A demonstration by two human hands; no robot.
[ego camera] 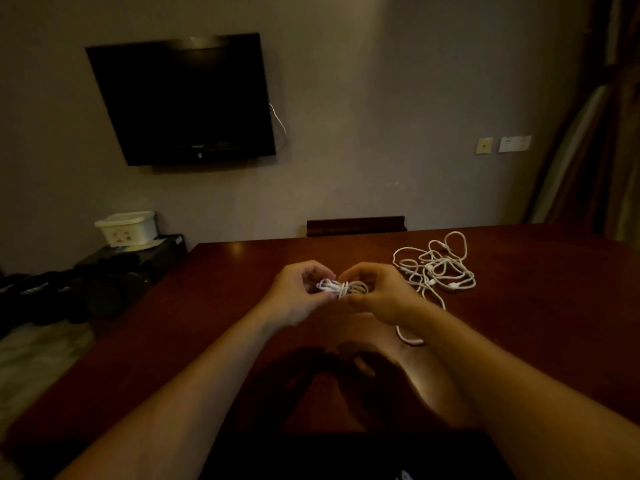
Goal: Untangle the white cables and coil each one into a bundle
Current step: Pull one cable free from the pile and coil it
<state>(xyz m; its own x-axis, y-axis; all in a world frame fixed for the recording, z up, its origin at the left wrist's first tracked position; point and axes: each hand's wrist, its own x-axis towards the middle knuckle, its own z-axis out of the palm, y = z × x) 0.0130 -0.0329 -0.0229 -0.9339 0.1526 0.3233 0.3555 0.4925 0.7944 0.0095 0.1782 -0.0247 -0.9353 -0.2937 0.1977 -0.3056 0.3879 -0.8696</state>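
— Where's the coiled bundle (343, 288)?
— Between both hands above the desk (207, 306): left hand (299, 289) and right hand (375, 292) each pinch an end, its length running left-right; tangled cables (438, 266) lie far right

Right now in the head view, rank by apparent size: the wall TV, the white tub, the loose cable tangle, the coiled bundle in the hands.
1. Wall TV
2. Loose cable tangle
3. White tub, though farther away
4. Coiled bundle

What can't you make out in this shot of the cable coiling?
- Head view: the coiled bundle is half hidden by the left hand and right hand.
- Cable count in the tangled pile: strands overlap, dim light.
- Loose strand passes under the right forearm.
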